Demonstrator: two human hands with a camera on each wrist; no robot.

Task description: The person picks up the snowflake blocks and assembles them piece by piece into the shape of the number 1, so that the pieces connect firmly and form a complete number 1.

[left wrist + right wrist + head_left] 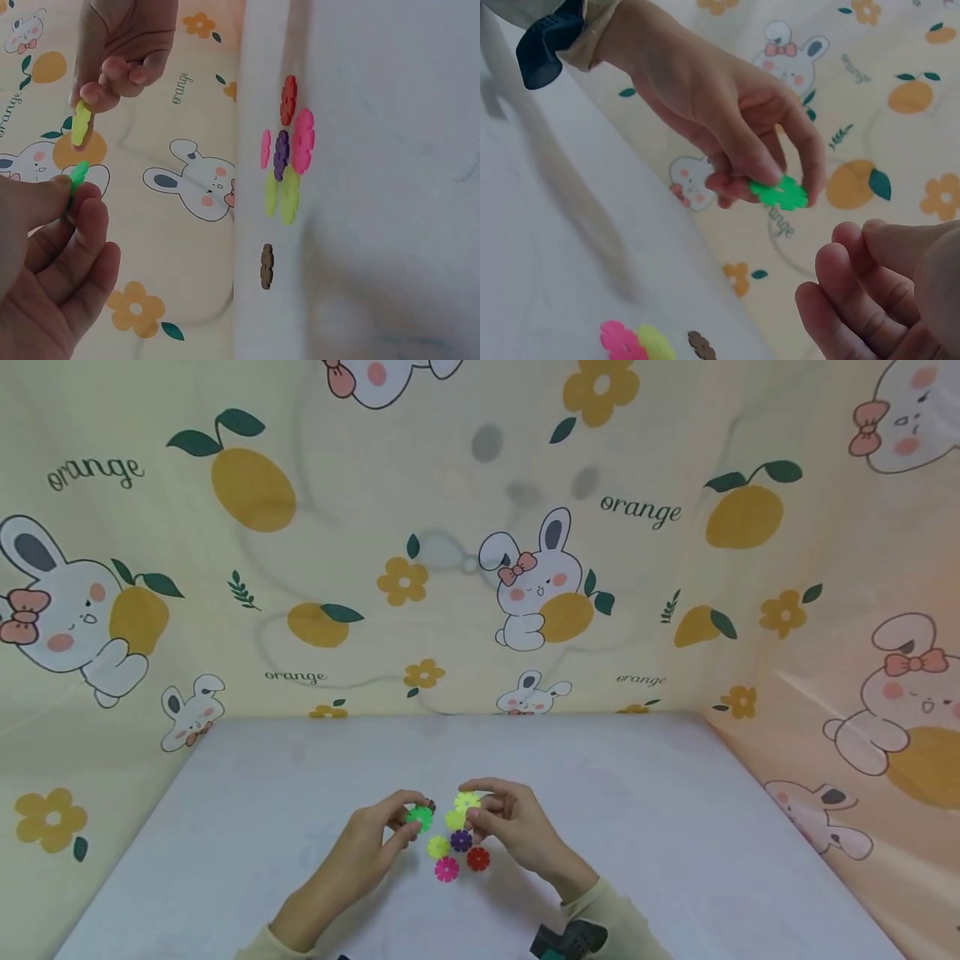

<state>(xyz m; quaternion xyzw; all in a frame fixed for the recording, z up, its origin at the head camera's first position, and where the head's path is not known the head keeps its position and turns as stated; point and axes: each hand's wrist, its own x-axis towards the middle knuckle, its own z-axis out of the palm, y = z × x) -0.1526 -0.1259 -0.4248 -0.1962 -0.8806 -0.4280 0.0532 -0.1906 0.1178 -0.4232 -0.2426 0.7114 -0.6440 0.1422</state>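
Left hand (pixel 372 837) pinches green disc (pixel 420 817), right hand (pixel 519 823) yellow disc (pixel 467 801) (lifted, unjoined); loose discs (pixel 447 869) remain on tabletop (pixel 637 793), six o'clock of these.

Both hands are bare, with long sleeves ending at the wrists behind them. The sleeve behind the left hand (pixel 375 833) is pale beige, its cuff (pixel 591 37) plain and softly creased. The sleeve (pixel 621 922) behind the right hand (pixel 519 823) matches it, loose and faintly greenish in the light. Strapped by the right cuff, on the side facing the other arm, sits a blocky black device (pixel 581 935) showing a teal-green patch (pixel 552 954). Behind the left hand, a dark, blue-black piece (pixel 549 49) with a rounded end juts out beside the cuff.
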